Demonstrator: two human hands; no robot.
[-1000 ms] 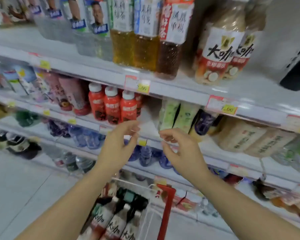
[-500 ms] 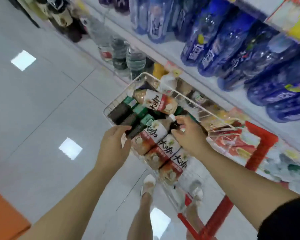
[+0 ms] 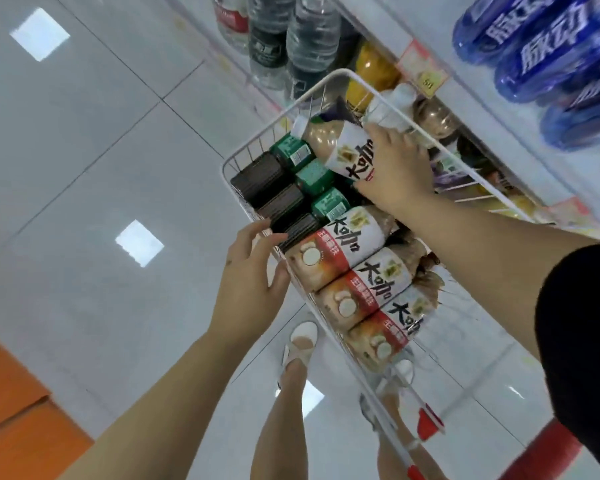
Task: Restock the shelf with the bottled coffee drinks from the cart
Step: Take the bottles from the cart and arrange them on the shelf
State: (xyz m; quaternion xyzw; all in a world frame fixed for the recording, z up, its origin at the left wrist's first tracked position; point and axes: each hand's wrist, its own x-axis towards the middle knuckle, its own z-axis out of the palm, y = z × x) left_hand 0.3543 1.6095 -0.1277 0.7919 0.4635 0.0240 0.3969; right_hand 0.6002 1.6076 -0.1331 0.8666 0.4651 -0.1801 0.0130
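Glossy pale tiled floor (image 3: 84, 150)

Both arms reach forward and down. Right hand (image 3: 394, 168) grips a bottle (image 3: 340, 147); left hand (image 3: 250, 278) lies spread, fingers (image 3: 255, 228) straight.

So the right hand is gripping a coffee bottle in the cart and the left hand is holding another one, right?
Not quite. The head view shows the right hand gripping a coffee bottle in the cart, but the left hand holds nothing: it is open, fingers at the cart's rim.
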